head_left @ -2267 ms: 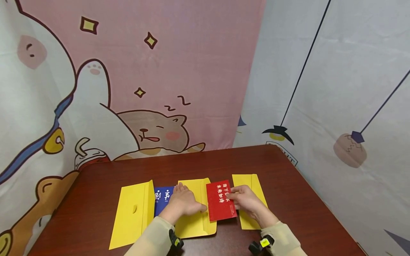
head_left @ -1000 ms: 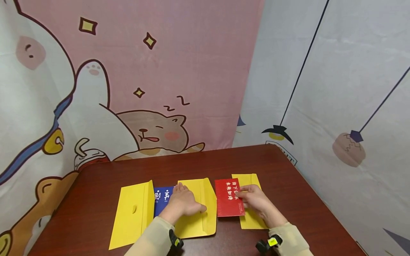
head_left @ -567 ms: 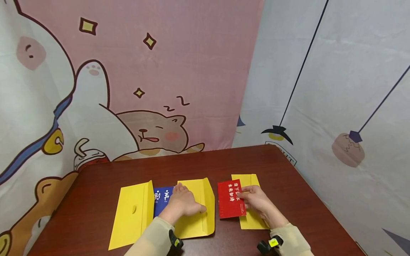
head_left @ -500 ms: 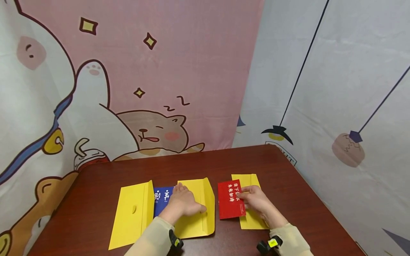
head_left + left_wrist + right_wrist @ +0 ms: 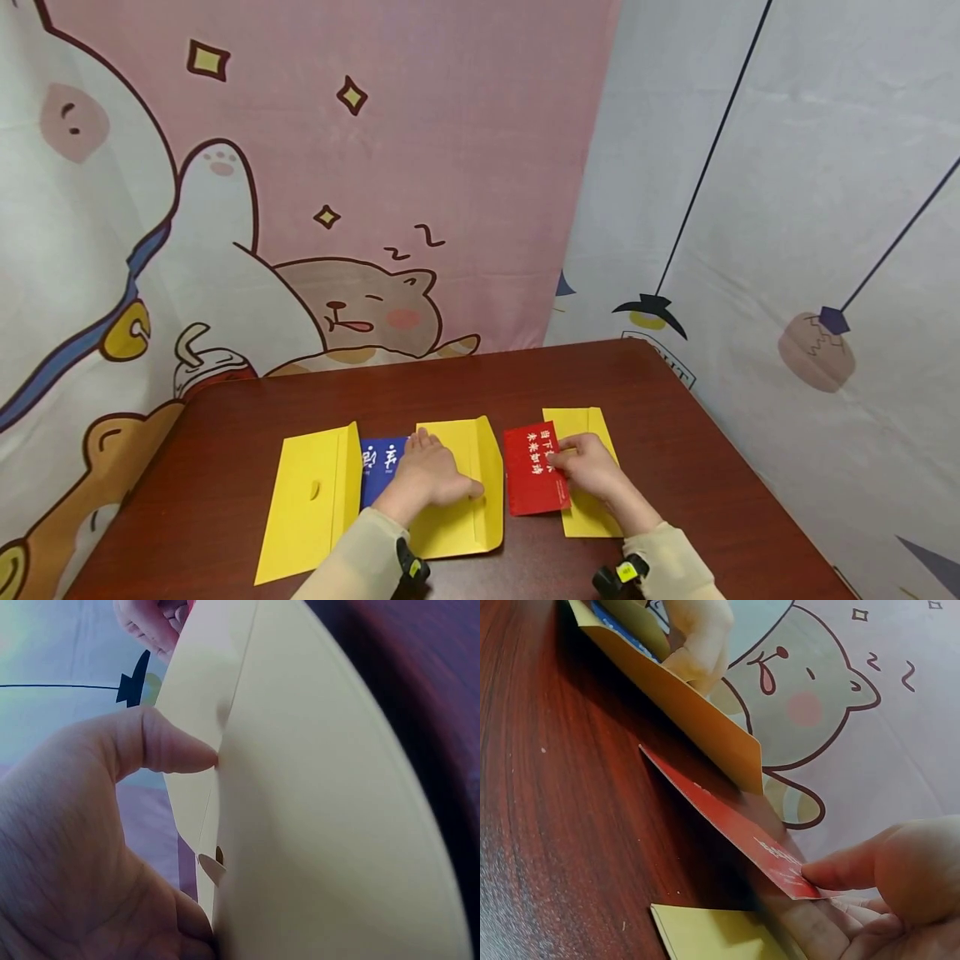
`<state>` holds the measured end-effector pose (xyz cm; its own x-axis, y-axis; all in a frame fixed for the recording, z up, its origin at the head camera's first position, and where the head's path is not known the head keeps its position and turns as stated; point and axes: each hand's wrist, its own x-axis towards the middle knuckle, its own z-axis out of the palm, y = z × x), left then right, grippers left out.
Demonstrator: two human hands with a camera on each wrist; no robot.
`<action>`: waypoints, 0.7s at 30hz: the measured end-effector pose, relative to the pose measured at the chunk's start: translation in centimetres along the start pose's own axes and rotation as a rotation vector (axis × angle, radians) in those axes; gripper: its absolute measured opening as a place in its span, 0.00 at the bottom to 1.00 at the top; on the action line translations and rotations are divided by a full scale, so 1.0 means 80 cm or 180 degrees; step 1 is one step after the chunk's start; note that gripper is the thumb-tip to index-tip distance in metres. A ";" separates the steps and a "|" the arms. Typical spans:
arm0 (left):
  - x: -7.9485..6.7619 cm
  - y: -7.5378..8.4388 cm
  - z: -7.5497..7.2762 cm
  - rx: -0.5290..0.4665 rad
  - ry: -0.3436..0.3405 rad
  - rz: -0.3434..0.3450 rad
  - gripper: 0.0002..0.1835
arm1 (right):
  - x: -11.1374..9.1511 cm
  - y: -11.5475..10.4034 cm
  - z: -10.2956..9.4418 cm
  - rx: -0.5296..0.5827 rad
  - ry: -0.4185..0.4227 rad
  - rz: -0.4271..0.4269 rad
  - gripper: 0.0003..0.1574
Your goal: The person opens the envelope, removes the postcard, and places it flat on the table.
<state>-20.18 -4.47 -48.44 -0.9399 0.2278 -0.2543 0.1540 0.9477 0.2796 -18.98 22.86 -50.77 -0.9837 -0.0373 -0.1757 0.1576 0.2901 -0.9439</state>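
My right hand (image 5: 592, 471) pinches a red card (image 5: 528, 493) with white writing by its right side, thumb on top. The card is held just over the table, overlapping the left part of a right-hand yellow envelope (image 5: 588, 521). In the right wrist view the card (image 5: 720, 817) is tilted, with fingers beneath it. My left hand (image 5: 429, 477) lies on the middle yellow envelope (image 5: 457, 533), fingers straight and thumb spread out. The thumb tip touches the envelope near its flap fold in the left wrist view. That envelope's flap (image 5: 491, 492) is unfolded to the right, towards the card.
A blue card (image 5: 375, 482) with white writing lies between the middle envelope and a left yellow envelope (image 5: 300, 508), which has a small tab cut. All lie on a dark red-brown wooden table (image 5: 697, 517). A printed cartoon curtain (image 5: 480, 167) hangs behind.
My right hand moved the red card rightward off the middle envelope's flap, then slightly back left in the last half second. My left hand has stayed in place.
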 end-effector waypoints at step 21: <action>-0.001 0.001 0.000 0.0050 -0.0004 -0.0023 0.63 | 0.002 -0.001 0.015 -0.1186 0.0395 -0.0436 0.15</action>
<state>-20.07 -4.37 -48.41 -0.9406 0.2212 -0.2575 0.1521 0.9527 0.2630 -19.05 21.66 -51.07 -1.0000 0.0094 0.0012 0.0049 0.6176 -0.7865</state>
